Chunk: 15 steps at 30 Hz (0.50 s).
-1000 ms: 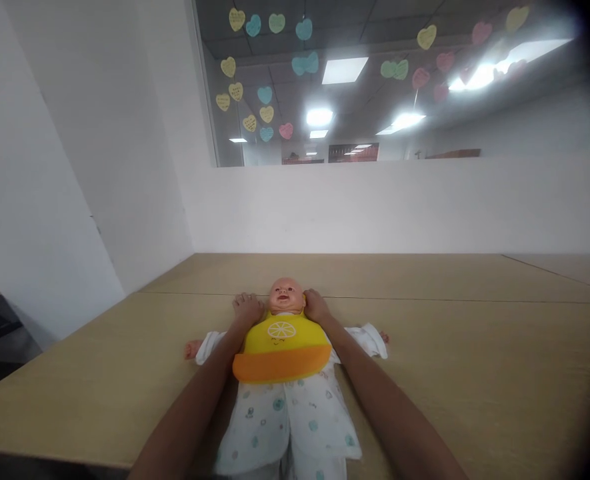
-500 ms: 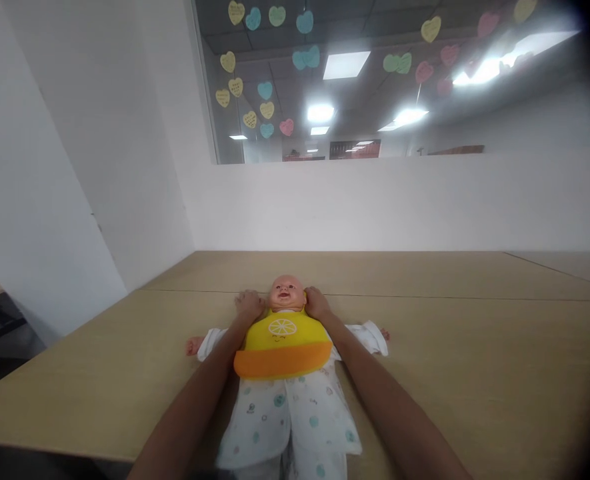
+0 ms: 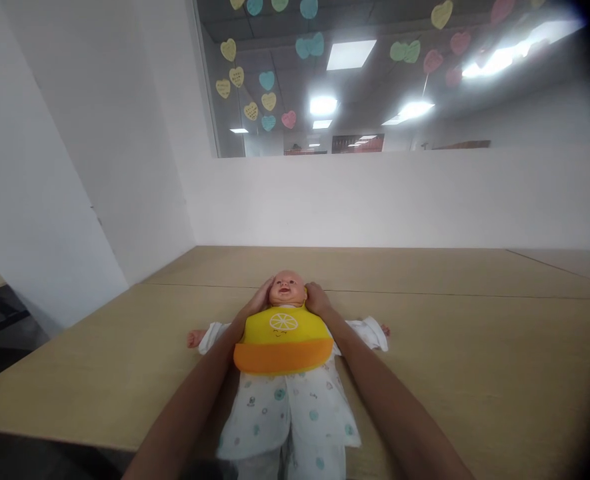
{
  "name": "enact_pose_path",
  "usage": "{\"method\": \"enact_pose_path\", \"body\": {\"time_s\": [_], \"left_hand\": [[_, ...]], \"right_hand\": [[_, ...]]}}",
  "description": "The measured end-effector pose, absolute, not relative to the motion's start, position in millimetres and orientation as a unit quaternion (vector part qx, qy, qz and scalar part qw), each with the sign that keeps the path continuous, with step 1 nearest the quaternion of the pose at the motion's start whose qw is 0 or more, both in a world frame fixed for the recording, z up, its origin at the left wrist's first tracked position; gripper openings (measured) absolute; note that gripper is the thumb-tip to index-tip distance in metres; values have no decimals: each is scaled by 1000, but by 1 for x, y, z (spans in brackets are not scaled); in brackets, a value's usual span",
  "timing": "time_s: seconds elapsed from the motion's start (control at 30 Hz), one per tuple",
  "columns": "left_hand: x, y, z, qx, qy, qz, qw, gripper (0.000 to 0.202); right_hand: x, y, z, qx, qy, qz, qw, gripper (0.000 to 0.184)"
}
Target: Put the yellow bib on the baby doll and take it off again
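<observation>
A baby doll [image 3: 287,285] lies on its back on the table, arms spread, in white patterned clothes [image 3: 319,407]. Over its chest is a yellow bib [image 3: 259,327] with a citrus-slice print and an orange pocket [image 3: 283,358]. My left hand [image 3: 261,299] is alongside the doll's head, fingers stretched out against its side. On the other side of the neck, my right hand [image 3: 317,299] has its fingers curled round the bib's neck strap, a bit of yellow showing beside them. The strap behind the neck is hidden.
The wooden table [image 3: 475,360] has a seam running across behind the doll's head. A white wall [image 3: 399,203] rises at its far edge, below a window with heart-shaped notes [image 3: 269,101]. Another wall [image 3: 75,167] stands to the left.
My left hand has moved from beside the neck, up and inward against the doll's head, its fingers straightening. My right hand has stayed at the bib strap. The view has tilted slightly.
</observation>
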<state>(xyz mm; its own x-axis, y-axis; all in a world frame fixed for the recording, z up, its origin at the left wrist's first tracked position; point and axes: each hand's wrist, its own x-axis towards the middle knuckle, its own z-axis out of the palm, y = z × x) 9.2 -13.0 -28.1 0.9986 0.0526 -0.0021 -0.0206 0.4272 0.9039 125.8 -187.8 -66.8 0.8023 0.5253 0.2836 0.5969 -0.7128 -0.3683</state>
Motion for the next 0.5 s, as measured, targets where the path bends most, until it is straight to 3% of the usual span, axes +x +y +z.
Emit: {"method": "enact_pose_path", "body": {"time_s": [0.27, 0.5], "left_hand": [[7, -16, -28, 513, 29, -16, 858, 53], [9, -18, -19, 526, 4, -25, 850, 45]], "right_hand": [[126, -190, -66, -918, -313, -81, 232, 20], [123, -193, -63, -909, -315, -68, 264, 26]]}}
